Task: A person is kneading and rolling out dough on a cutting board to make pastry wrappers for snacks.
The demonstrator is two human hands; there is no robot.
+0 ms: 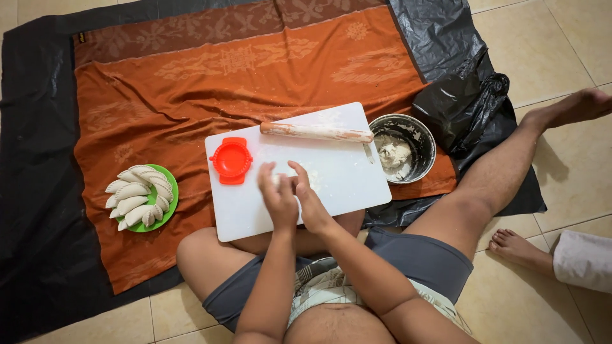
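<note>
My left hand (275,194) and my right hand (308,196) are pressed together over the white cutting board (344,185), working a small pale piece of dough between the fingers; the dough is mostly hidden. A red round dumpling press (231,160) lies open on the board's left side. A floury wooden rolling pin (317,132) rests along the board's far edge. To the right stands a metal bowl (421,137) with a lump of dough (393,153) inside.
A green plate (171,202) stacked with several folded white dumplings (136,195) sits on the orange cloth (191,95) to the left. Black plastic sheeting (459,95) lies beneath. Another person's foot (517,247) shows at the right on the tiled floor.
</note>
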